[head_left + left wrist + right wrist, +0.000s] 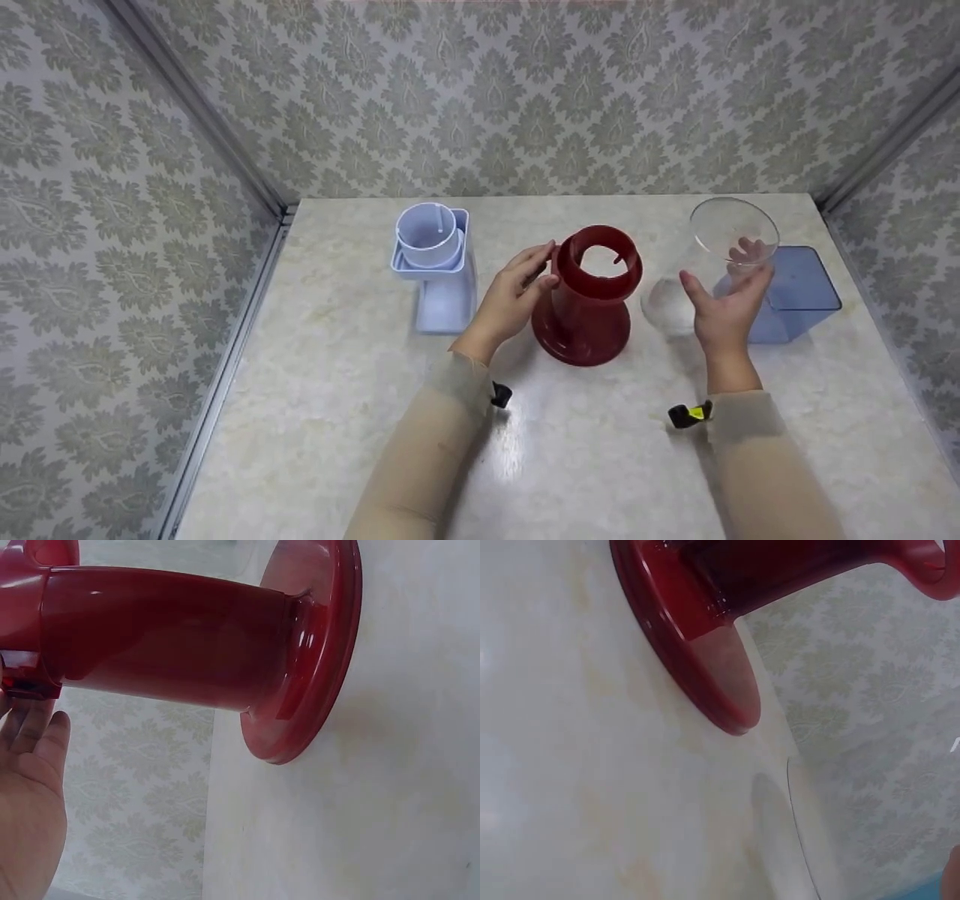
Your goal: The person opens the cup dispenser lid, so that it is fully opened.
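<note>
A red stand [581, 322] rises upright from a round base, with an open ring on top. My left hand [511, 296] holds this ring at its left side, the thumb nearer me and the fingers farther back. In the left wrist view, the fingers [51, 739] reach behind the head of the red stand [165, 637]. Just to the right is a clear, open-topped cylindrical container [701, 244], its lower end close to the table. My right hand [727, 307] grips it from the right, its fingertips showing through the clear wall.
On the left, a pale blue stand [442, 300] carries a cup-like ring and a square rim. Behind my right hand sits a translucent blue square container [806, 281]. The marble-look table [315, 420] meets patterned walls at the back and sides.
</note>
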`<state>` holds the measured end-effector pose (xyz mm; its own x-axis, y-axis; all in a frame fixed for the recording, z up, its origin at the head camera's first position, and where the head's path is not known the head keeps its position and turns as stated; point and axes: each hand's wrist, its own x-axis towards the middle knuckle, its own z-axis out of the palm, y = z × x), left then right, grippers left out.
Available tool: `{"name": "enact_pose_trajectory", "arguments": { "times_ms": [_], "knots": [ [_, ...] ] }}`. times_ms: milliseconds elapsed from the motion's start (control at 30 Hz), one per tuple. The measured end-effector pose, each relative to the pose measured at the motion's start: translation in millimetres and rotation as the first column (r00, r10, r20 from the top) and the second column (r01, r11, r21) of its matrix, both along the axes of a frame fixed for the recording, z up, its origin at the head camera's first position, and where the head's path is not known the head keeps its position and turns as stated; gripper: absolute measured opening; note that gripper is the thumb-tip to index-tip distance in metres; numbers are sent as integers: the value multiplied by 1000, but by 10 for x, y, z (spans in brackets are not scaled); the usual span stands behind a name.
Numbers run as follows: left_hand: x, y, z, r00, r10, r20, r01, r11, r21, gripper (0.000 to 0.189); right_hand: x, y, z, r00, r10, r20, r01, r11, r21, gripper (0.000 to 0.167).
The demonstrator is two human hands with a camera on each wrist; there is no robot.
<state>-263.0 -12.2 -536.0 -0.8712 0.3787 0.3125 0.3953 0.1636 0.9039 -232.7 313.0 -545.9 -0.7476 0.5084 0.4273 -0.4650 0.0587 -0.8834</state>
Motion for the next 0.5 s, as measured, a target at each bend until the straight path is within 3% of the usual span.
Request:
{"name": "enact_pose_trajectory", "arguments": {
  "times_ms": [200,500],
  "knots": [
    [6,14,-20,1000,-1,0,1,1000,17,62,-5,-12,-113,1000,0,14,1,999,-48,106],
    [27,14,-31,1000,24,8,-24,999,30,62,-141,105,-438,997,29,65,-29,1000,-1,113]
  ]
}}
